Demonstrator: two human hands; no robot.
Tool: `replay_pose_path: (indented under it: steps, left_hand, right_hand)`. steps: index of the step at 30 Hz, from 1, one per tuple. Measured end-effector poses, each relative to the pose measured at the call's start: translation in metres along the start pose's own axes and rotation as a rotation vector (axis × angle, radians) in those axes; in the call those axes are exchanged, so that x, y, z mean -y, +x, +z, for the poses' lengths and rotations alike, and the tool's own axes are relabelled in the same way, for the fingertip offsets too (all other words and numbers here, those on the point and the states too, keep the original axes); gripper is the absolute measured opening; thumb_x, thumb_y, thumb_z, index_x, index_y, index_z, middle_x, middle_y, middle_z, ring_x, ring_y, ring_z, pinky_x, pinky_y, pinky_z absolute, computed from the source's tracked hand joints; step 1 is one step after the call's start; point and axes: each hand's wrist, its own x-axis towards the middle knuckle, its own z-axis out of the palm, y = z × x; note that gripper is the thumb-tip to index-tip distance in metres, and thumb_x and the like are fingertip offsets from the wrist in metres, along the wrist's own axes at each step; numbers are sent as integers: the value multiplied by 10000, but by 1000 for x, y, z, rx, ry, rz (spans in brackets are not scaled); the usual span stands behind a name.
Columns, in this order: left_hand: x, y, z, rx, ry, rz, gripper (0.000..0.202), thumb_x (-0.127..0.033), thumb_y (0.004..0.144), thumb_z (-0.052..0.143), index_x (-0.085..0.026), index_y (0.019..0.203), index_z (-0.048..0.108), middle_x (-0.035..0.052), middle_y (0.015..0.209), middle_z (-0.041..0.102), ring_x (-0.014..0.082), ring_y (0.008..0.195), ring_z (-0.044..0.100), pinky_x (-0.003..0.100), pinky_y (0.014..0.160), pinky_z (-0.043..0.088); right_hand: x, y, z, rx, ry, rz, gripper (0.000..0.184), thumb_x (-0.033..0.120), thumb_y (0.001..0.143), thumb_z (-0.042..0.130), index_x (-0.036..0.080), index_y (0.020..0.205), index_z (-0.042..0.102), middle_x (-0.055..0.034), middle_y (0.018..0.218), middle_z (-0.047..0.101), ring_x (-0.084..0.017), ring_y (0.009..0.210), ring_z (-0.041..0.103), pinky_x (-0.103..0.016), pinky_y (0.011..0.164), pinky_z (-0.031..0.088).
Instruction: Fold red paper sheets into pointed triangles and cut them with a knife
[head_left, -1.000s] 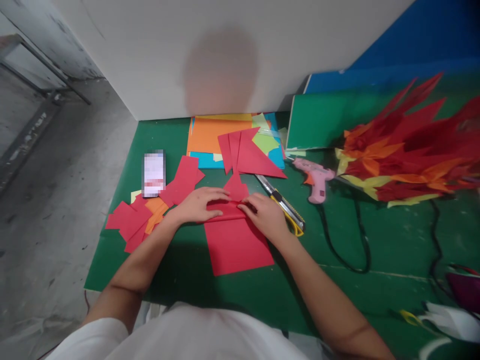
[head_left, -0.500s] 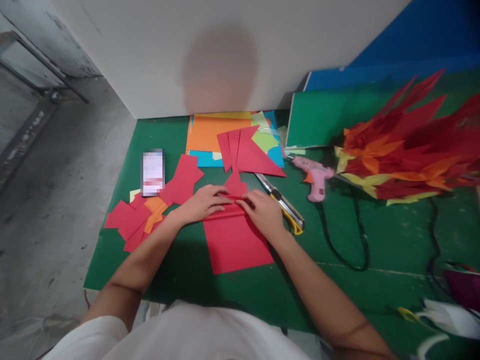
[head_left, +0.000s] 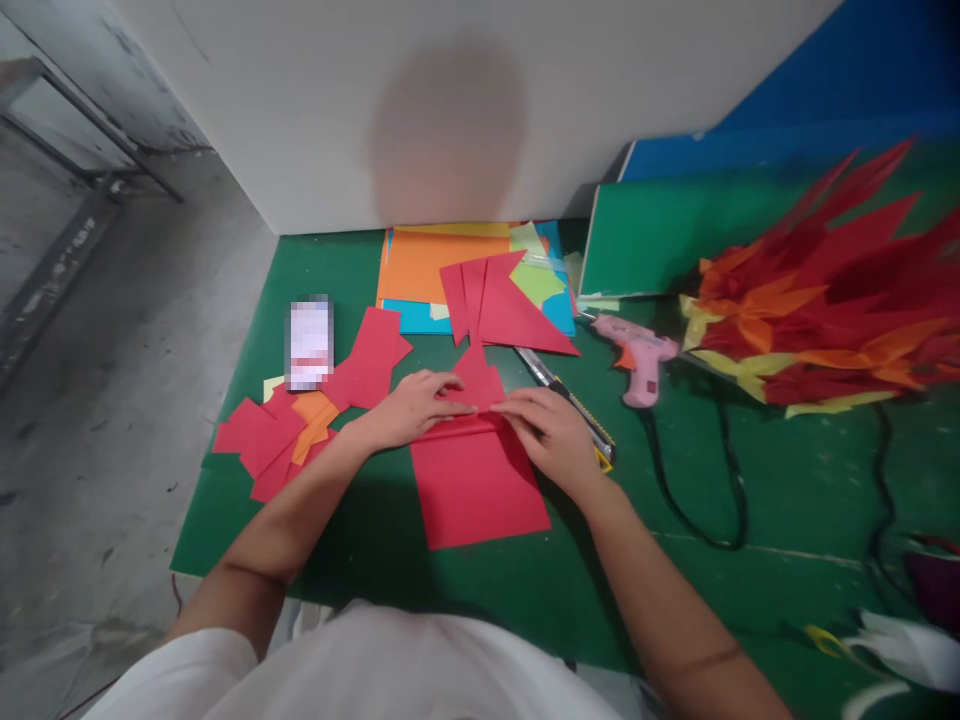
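A red sheet of paper (head_left: 480, 490) lies on the green tabletop in front of me, its far end folded over in a narrow strip. My left hand (head_left: 416, 408) holds the left part of the folded strip, thumb and fingers closed on it. At the strip's right end, my right hand (head_left: 551, 430) pinches the folded edge between thumb and fingers. Cut red pieces (head_left: 502, 300) lie just beyond the fold. Close to the right hand rests a yellow-handled utility knife (head_left: 559, 390), partly hidden by it.
On the left are a phone (head_left: 310, 345), red scraps (head_left: 274, 435) and orange strips (head_left: 315, 415). Orange and blue sheets (head_left: 442, 265) lie by the white wall. A pink glue gun (head_left: 637, 355) with a black cord and a red-orange paper flame shape (head_left: 810, 300) occupy the right.
My right hand has slid rightward along the folded edge, fingers now more extended. My left hand stays near the left part. The view has shifted slightly.
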Motion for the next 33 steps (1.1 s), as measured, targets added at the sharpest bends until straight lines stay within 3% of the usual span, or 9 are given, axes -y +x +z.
replay_pose_path:
  steps: [3,7,14,21,33]
  left_hand:
    - [1,0,1,8,1,-1,377,-187,977,364,-313,1174,660,73,1233,560,186,983,552,353,904,430]
    - [1,0,2,7,13,9,381,-171,974,368,-310,1183,655,71,1234,555,176,979,547,345,909,430]
    - [2,-1,3,27,118,45,411,-158,983,334,-301,1237,623,84,1258,550,182,994,526,347,912,418]
    - [4,-1,4,30,155,68,415,-142,977,337,-290,1254,609,91,1261,548,182,989,526,346,905,420]
    - [3,-3,6,14,71,25,382,-172,984,347,-270,1216,634,84,1261,557,185,1020,529,368,940,419]
  right_hand:
    - [-5,-9,-4,132,-70,-172,410,26,849,385,224,1048,684,-70,1020,702,-198,937,632,-370,824,523]
    - [-7,-18,-1,201,-195,-248,506,-27,802,346,189,1122,672,-86,1075,705,-202,994,632,-396,870,534]
    - [-5,-29,2,237,-296,-255,570,-62,765,334,145,1204,633,-116,1174,671,-226,1092,600,-412,907,531]
    - [-11,-36,5,276,-282,-211,635,-58,767,328,186,1303,568,-104,1241,638,-233,1153,569,-436,939,516]
    - [-8,-33,5,254,-312,-232,584,-64,770,329,142,1239,609,-133,1196,644,-247,1116,571,-426,900,524]
